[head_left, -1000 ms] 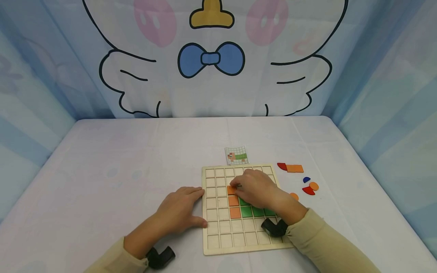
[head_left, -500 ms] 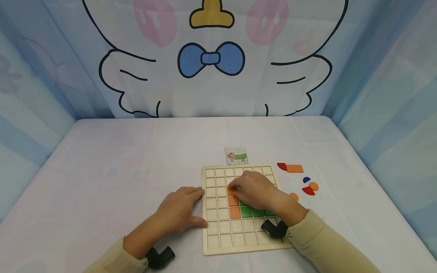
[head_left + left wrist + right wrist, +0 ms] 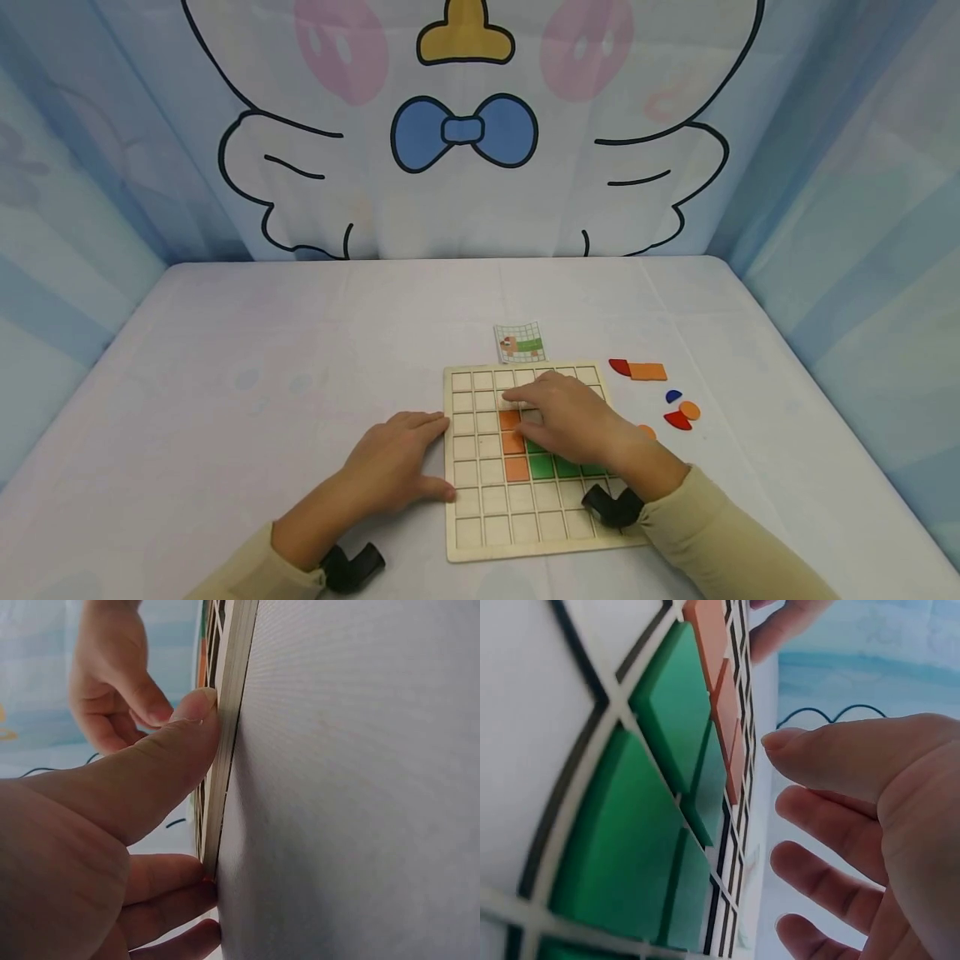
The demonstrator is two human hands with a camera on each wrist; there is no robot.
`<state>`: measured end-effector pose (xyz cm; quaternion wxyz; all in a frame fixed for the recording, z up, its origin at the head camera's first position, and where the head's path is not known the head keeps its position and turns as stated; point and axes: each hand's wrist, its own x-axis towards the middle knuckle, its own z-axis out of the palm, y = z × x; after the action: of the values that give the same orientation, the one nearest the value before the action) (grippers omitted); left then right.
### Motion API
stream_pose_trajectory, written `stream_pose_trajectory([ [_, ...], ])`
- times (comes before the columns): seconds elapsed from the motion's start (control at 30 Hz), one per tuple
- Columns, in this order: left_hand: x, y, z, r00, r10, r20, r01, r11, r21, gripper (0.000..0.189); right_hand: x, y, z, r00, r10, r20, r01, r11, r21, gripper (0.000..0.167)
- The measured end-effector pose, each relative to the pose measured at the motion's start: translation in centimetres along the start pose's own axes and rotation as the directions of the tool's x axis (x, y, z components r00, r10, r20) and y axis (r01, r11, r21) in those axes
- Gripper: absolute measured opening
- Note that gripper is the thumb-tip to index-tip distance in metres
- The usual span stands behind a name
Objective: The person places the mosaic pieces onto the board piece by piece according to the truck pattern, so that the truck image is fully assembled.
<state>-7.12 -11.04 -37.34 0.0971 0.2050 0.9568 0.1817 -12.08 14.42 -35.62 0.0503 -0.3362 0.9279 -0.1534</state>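
Touching board, left hand; right hand (apparently hovering), near orange tiles

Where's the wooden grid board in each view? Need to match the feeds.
Head: wooden grid board flat on the table, just right of centre, lower half.
Left wrist: near edge-on, a narrow strip from the top edge down, near centre.
Right wrist: close-up, slanted, across the left side.
Shared landmark: right hand, upper left in left wrist, right side in right wrist.

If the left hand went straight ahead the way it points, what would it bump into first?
The board, at once: the left hand is touching its edge with the thumb. Whether every fingertip touches is unclear.
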Motion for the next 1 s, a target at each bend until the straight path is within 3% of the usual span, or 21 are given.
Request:
stream_pose_trajectory([
  [0.23,0.0,0.1,0.0,1.0,-0.006,-0.004,0.006,1.0,0.005,0.087,-1.4,1.2,-0.9,0.994,0.108,-0.013,-0.108,0.994,0.022,0.041],
  [0.47,-0.2,0.1,-0.1,1.0,0.003,-0.016,-0.003,1.0,-0.001,0.087,-2.8,3.4,-2.0,0.984,0.162,-0.072,-0.159,0.986,0.047,0.042],
  [0.73,-0.1,0.1,-0.1,1.0,-0.006,0.0,0.006,1.0,0.003,0.086,-3.8,5.9,-3.1,0.946,0.309,-0.095,-0.298,0.947,0.118,0.046],
  [1.0,-0.1,0.0,0.0,1.0,-0.005,0.003,0.005,1.0,0.007,0.087,-4.3,8.2,-3.2,0.939,0.33,-0.092,-0.322,0.942,0.09,0.049],
])
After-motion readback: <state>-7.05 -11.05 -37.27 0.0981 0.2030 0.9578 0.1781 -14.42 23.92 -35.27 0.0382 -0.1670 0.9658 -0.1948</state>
